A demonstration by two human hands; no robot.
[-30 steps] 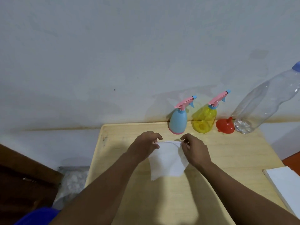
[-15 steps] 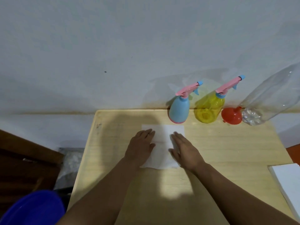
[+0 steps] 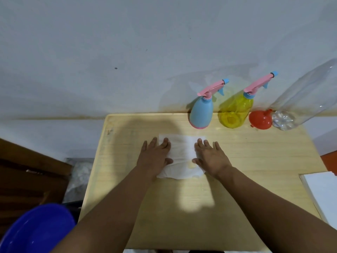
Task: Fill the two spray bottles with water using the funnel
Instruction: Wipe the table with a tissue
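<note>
A blue spray bottle [image 3: 201, 112] and a yellow see-through spray bottle [image 3: 236, 111], both with pink trigger heads, stand at the back of the wooden table [image 3: 255, 152]. An orange funnel [image 3: 259, 119] lies to their right, next to a large clear plastic bottle [image 3: 300, 99] that leans against the wall. A white tissue [image 3: 182, 152] lies flat on the table in front of the bottles. My left hand [image 3: 155, 156] and my right hand [image 3: 210, 156] press flat on its left and right sides, fingers spread.
A blue basin [image 3: 36, 229] sits low at the left, off the table. A white pad [image 3: 324, 194] lies at the table's right edge. Dark wooden furniture [image 3: 27, 179] stands on the left. The wall runs right behind the bottles.
The tissue, held up by its top corners a second ago, now lies spread on the table. Both hands went flat on it and have slid apart toward its sides.
</note>
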